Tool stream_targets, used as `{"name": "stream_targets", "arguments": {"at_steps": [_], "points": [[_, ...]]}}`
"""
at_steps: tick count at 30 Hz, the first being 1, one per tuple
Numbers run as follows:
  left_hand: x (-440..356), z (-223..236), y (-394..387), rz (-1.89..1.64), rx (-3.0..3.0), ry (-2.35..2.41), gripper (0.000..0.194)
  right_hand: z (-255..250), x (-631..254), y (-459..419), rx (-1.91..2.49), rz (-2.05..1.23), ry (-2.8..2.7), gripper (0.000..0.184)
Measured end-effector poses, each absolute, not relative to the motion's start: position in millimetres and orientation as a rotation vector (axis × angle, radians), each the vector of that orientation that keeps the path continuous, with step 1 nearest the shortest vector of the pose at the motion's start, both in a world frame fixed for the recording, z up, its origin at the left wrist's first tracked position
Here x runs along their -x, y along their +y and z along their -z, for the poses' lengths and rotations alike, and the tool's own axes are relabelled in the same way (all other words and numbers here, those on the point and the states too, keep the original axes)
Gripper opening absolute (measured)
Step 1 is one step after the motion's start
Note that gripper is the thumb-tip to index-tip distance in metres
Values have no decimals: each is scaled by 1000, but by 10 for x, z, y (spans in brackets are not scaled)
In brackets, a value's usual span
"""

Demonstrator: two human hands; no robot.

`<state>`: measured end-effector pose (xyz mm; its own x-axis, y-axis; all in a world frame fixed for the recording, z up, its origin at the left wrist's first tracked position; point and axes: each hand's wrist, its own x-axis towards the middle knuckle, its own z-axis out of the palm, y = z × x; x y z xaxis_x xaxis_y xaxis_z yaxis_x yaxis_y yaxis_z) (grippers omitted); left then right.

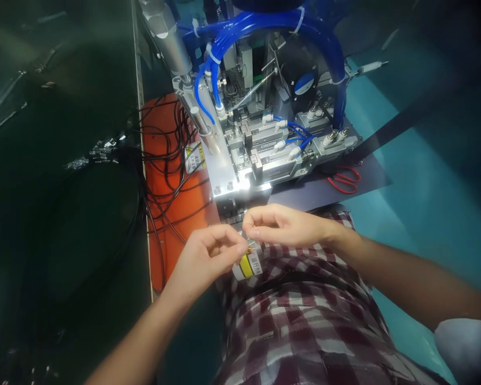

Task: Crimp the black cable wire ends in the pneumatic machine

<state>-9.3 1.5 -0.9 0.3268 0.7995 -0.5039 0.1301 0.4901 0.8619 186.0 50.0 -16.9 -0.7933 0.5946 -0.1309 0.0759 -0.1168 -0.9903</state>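
My left hand [208, 254] pinches a few fine, light-coloured wires [251, 247] between thumb and forefinger, their thin ends poking out past the fingertips. My right hand [284, 225] is just beside it, thumb and fingertips closed together right by those ends; whether a strand is caught in them too, I can't tell.

Below the wires, a white-and-yellow label with black Chinese characters [247, 266] shows beneath my fingers, above my maroon-and-white checked clothing [304, 326]. Beyond my hands is a silver metal machine [280, 155] with white fittings, and a thick bundle of glossy blue tubes [276, 21] arches over it. To its left, long thin black cables [166, 155] trail across an orange-red panel [176, 214] and over its left edge, towards a blurred cluster of shiny cable ends [104, 151]. A pair of red-handled scissors [347, 180] lies right of the machine, on a dark grey plate [304, 197].
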Motion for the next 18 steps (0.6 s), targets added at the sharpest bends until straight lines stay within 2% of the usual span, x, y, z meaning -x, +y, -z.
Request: {"name": "stream_targets", "arguments": {"at_steps": [6,12,18], "points": [[76,35,-9,-598,-946,1227,20,173,-1834,488,726,-1956,-1753,11],[22,43,-41,-731,-893,1346,19,213,-1820,378,963,-1904,-1525,18],[5,28,-42,-746,-901,1357,20,193,-1754,274,1073,-1722,-1533,11]]}}
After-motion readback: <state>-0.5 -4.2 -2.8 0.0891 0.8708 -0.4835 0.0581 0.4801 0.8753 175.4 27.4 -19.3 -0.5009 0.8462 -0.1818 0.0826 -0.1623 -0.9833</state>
